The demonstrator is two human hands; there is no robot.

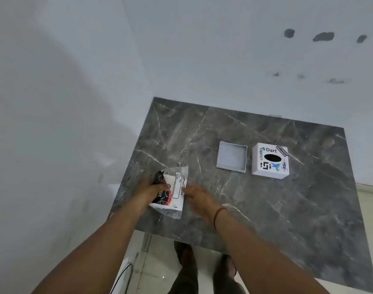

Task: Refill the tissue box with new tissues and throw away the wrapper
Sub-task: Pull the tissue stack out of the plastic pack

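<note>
A pack of new tissues point(174, 192) in a clear, black, red and white plastic wrapper lies near the table's left front corner. My left hand point(148, 190) is closed on the pack's left side. My right hand point(199, 197) touches the pack's right edge with its fingers curled; whether it grips the wrapper is unclear. The white cube tissue box point(270, 161), covered in stickers and with a dark oval slot on top, stands at the far right. Its shallow white base lid point(232, 156) lies hollow side up just left of the box.
The dark grey marble table point(266, 209) stands against white walls at the back and left. Below its front edge I see a pale tiled floor, my legs and shoes, and a thin cable at the left.
</note>
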